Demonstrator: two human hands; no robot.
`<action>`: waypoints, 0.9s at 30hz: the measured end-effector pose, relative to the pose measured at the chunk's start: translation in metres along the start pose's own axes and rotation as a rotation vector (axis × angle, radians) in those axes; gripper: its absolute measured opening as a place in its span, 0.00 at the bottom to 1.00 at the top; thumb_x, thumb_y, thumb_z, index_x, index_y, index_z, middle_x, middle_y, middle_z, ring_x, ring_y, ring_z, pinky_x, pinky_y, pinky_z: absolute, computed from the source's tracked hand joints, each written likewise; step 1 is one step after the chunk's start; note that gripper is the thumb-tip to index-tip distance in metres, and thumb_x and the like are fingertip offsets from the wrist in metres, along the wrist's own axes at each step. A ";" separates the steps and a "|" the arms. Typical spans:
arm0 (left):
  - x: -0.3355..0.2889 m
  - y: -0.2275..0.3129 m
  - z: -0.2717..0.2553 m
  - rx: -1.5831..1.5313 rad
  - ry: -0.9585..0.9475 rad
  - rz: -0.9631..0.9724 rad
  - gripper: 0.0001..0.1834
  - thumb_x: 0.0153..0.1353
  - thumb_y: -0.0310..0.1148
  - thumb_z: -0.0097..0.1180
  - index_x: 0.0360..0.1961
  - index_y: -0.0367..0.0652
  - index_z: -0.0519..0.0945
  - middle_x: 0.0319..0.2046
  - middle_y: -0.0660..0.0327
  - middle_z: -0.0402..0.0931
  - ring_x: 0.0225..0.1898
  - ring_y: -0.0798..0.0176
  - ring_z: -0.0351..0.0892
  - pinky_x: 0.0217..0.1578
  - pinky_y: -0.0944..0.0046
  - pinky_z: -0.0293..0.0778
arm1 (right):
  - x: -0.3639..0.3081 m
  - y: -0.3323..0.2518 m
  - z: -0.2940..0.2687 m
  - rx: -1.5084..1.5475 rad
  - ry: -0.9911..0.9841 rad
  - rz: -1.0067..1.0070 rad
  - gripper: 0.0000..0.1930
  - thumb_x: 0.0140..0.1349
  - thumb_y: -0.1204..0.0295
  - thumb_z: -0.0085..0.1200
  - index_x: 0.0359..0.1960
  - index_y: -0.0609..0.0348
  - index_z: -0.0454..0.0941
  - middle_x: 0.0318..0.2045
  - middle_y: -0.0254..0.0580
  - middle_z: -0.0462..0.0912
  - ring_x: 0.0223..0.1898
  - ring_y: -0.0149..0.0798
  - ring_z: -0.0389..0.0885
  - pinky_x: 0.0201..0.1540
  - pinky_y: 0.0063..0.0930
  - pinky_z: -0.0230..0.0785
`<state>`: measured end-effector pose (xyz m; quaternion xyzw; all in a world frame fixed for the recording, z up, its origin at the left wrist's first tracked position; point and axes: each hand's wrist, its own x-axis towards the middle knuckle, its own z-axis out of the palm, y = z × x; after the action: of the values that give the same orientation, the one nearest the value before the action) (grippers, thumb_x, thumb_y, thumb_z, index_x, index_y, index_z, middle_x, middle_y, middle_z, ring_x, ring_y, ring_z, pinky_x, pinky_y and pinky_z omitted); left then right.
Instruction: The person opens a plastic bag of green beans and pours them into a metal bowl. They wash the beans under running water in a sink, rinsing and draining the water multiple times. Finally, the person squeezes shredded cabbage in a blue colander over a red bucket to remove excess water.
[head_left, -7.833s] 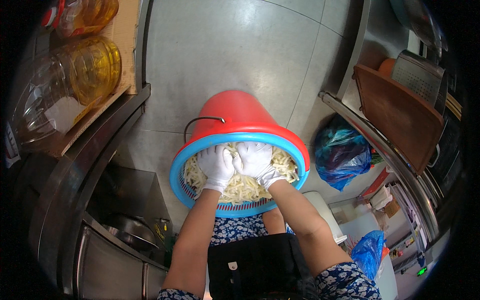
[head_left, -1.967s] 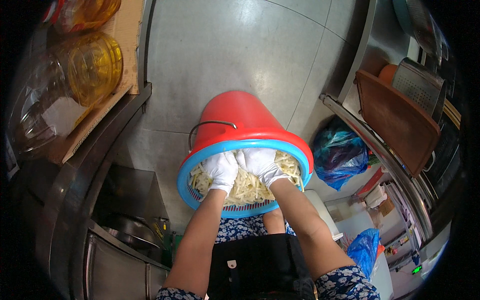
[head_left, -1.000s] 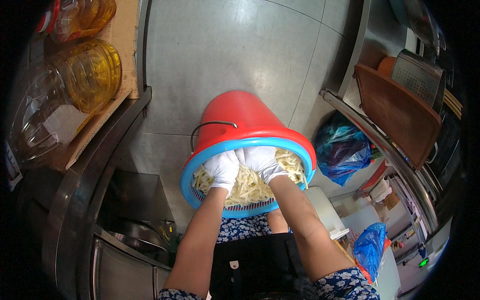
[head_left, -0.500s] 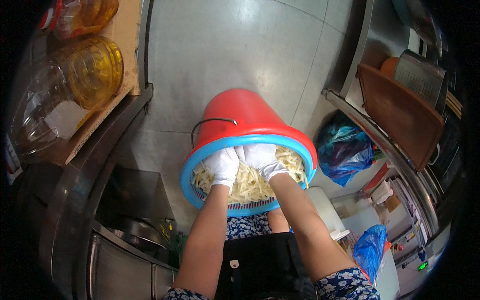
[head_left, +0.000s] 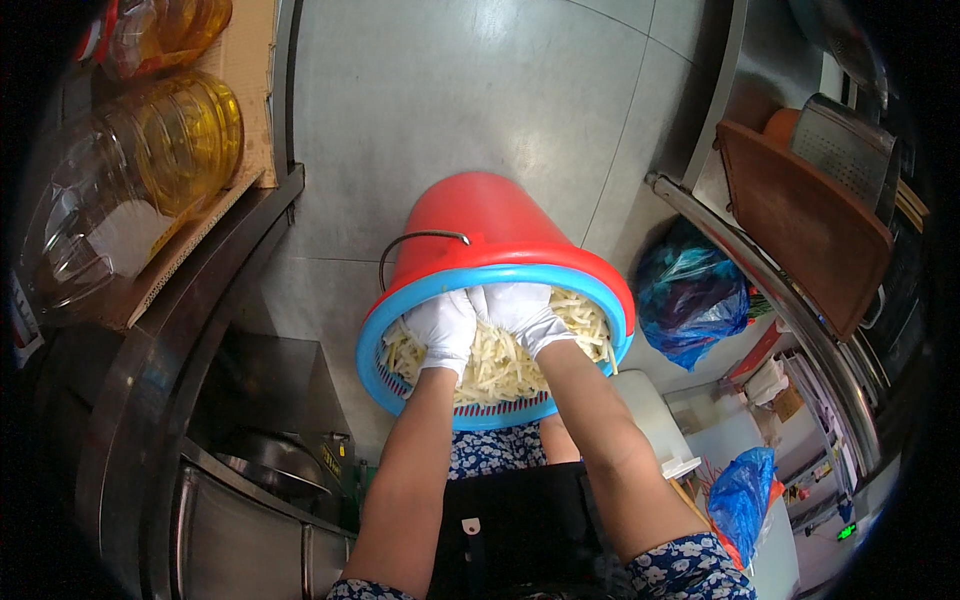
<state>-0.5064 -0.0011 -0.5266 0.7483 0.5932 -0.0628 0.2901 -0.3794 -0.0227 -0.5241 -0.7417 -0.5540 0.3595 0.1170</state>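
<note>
A red bucket [head_left: 470, 215] on the floor leans toward me, with a blue slotted plastic basket [head_left: 372, 365] in its mouth. Pale, whitish-yellow cut vegetable strips [head_left: 500, 365], of a kind I cannot tell, fill much of the basket. Both my hands wear white gloves and press side by side into the strips near the basket's far rim. My left hand [head_left: 443, 325] lies left of centre. Touching it or nearly so, my right hand [head_left: 520, 312] reaches in from the right. The fingers of both are hidden by the strips and the rim.
Large plastic oil bottles [head_left: 190, 140] stand on cardboard on a metal shelf at left. At right, a brown board [head_left: 800, 230] and a metal grater [head_left: 845, 150] rest on a steel rack. Below it lies a blue plastic bag [head_left: 690, 295]. A metal bowl [head_left: 275, 465] sits lower left.
The bucket and basket show slightly higher and a touch further left in the picture. Both gloved hands stay in the strips, nearly unchanged.
</note>
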 end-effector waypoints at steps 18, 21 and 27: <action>0.001 -0.002 0.011 -0.026 0.100 -0.033 0.15 0.56 0.44 0.52 0.32 0.42 0.76 0.29 0.47 0.77 0.31 0.39 0.75 0.34 0.45 0.70 | -0.002 0.002 0.005 -0.018 0.066 -0.035 0.13 0.52 0.59 0.51 0.34 0.50 0.79 0.29 0.43 0.81 0.29 0.49 0.79 0.31 0.45 0.70; 0.000 -0.003 0.011 -0.041 0.129 -0.011 0.15 0.56 0.43 0.51 0.34 0.42 0.76 0.29 0.47 0.77 0.31 0.40 0.75 0.34 0.45 0.70 | -0.001 0.000 0.003 -0.050 0.030 -0.025 0.12 0.50 0.60 0.51 0.32 0.51 0.80 0.28 0.44 0.81 0.29 0.49 0.79 0.32 0.45 0.71; 0.003 -0.010 0.019 0.034 0.164 -0.016 0.14 0.60 0.41 0.45 0.36 0.42 0.76 0.31 0.49 0.78 0.32 0.45 0.77 0.36 0.47 0.71 | 0.004 -0.005 -0.005 -0.112 0.152 -0.085 0.15 0.49 0.59 0.50 0.34 0.54 0.79 0.29 0.47 0.80 0.31 0.50 0.79 0.35 0.47 0.71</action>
<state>-0.5096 -0.0073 -0.5470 0.7511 0.6197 -0.0138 0.2271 -0.3793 -0.0160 -0.5190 -0.7479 -0.5938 0.2656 0.1323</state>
